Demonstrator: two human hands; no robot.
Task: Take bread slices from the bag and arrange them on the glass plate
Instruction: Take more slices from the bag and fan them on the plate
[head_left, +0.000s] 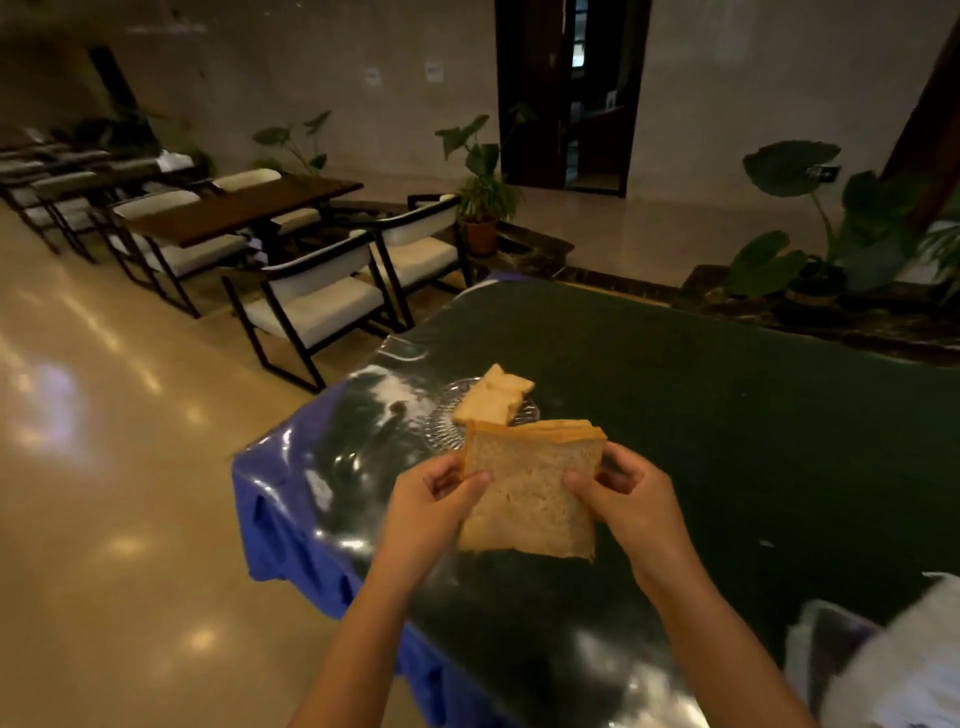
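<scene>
Both hands hold a small stack of bread slices (530, 499) upright above the table, its cut face turned toward me. My left hand (431, 506) pinches the stack's left edge and my right hand (631, 501) grips its right edge. Just beyond the stack, the glass plate (444, 410) rests on the table, with a few bread slices (493, 397) lying overlapped on it. A white bag (883, 660) sits blurred at the lower right, apart from both hands.
The table (701, 415) has a dark green top under shiny clear plastic, with a blue skirt (275, 519) on its left side. To the left lie glossy floor and white-cushioned chairs (317, 301). Potted plants (483, 208) stand behind the table.
</scene>
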